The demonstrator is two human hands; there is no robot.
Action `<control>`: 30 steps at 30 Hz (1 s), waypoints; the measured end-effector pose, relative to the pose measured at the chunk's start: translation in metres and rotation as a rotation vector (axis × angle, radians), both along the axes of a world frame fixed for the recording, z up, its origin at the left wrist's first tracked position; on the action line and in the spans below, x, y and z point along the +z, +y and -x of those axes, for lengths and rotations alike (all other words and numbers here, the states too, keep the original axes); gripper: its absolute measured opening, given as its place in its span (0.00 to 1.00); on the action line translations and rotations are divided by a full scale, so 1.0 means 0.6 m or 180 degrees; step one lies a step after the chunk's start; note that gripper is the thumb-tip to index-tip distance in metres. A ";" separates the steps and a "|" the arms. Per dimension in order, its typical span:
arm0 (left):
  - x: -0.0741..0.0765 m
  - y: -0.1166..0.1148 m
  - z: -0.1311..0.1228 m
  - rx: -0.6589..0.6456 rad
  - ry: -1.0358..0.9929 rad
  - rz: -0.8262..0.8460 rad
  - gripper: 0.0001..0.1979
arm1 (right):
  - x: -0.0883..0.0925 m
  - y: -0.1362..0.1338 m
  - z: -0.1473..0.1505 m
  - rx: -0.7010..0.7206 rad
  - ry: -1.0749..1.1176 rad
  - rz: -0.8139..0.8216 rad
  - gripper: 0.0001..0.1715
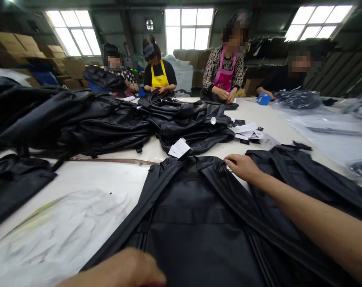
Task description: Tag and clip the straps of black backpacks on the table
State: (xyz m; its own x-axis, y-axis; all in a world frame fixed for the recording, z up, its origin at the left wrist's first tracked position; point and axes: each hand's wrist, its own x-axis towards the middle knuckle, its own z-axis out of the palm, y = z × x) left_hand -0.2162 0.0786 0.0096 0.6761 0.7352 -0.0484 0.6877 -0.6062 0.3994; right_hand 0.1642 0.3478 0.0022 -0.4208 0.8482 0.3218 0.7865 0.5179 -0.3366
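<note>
A black backpack (192, 243) lies flat before me, its two shoulder straps facing up. My right hand (242, 165) is closed, thumb and fingers pinching the edge at the backpack's top right corner. At the bottom of the view my left hand (123, 269) is over the lower left part of the backpack; it is blurred and its fingers are mostly out of sight. White paper tags (180, 148) rest at the top of the backpack. To the right, partly behind my right forearm, lies a second black backpack (288, 171).
Black bags (93, 115) are heaped along the table's left and middle. A crumpled white sheet (58, 231) lies at left. Loose tags (248, 131) are scattered beyond my right hand. Clear plastic bags (327, 127) cover the right side. Several co-workers (159, 73) are across the table (255, 107).
</note>
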 end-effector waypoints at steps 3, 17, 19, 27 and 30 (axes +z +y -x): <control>0.053 0.112 -0.036 0.0506 -0.0042 -0.0077 0.16 | 0.011 -0.048 0.048 0.0340 0.0040 -0.0112 0.13; -0.005 0.313 -0.056 0.1319 0.0494 -0.1598 0.20 | 0.008 -0.108 0.116 0.0947 -0.1134 0.0297 0.17; -0.007 0.325 -0.036 0.1614 0.0701 -0.1188 0.20 | 0.014 -0.098 0.118 0.0969 -0.0930 0.0280 0.19; 0.020 0.310 0.015 0.0916 0.0090 0.0075 0.25 | 0.047 -0.054 0.065 0.0235 0.0269 0.0430 0.14; 0.028 0.265 0.036 0.1267 0.0069 0.0393 0.34 | 0.050 -0.072 0.025 0.0133 0.0012 0.0905 0.17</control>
State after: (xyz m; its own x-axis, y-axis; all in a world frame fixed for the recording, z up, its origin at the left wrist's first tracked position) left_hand -0.2379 0.2379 0.0264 0.3382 0.9267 -0.1638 0.8678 -0.2398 0.4353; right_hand 0.1489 0.3047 0.0319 -0.4565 0.8866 0.0751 0.7650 0.4342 -0.4757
